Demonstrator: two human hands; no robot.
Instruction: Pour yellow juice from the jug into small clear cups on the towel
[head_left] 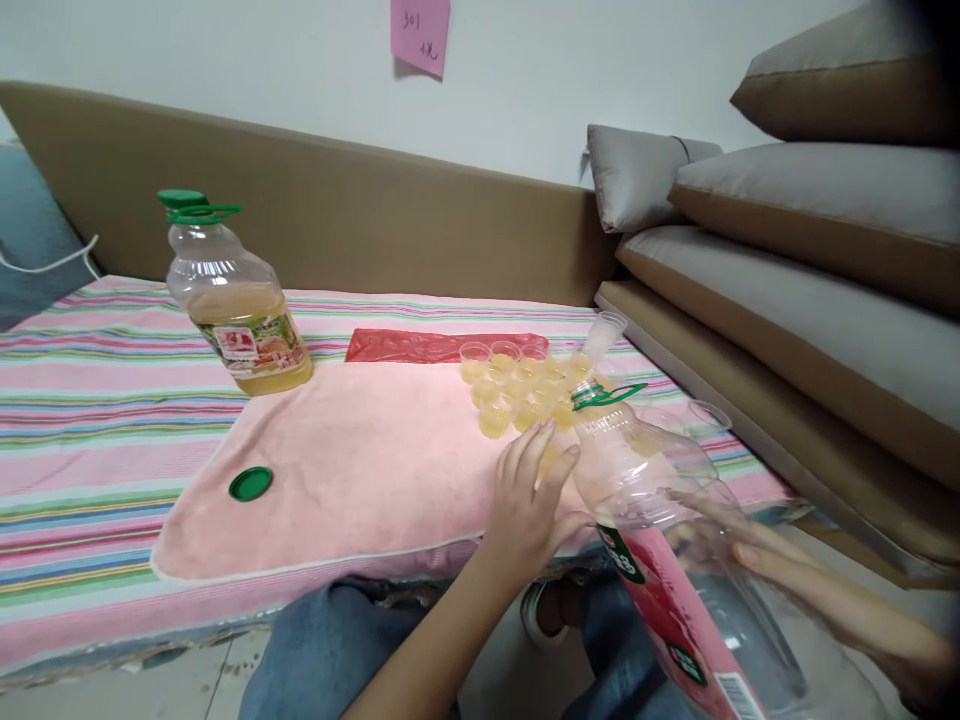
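Observation:
A large clear plastic bottle (645,470) with a pink label and a green ring at its neck is tilted, its uncapped mouth over the cups. My right hand (765,550) grips it from the right side, partly seen through the plastic; little or no liquid shows inside. My left hand (531,490) has its fingers apart beside the bottle's shoulder, close to the front cups; whether its fingertips touch a cup or the bottle I cannot tell. Several small clear cups (495,415) with yellow liquid stand in a cluster on the pink cloth (375,450).
A juice bottle (255,345) with a green cap stands at left. A loose green cap (250,484) lies on the cloth. Behind the cups are a red plastic bag (405,346) and stacked empty cups (604,335). Stacked cushions (810,270) border the right side.

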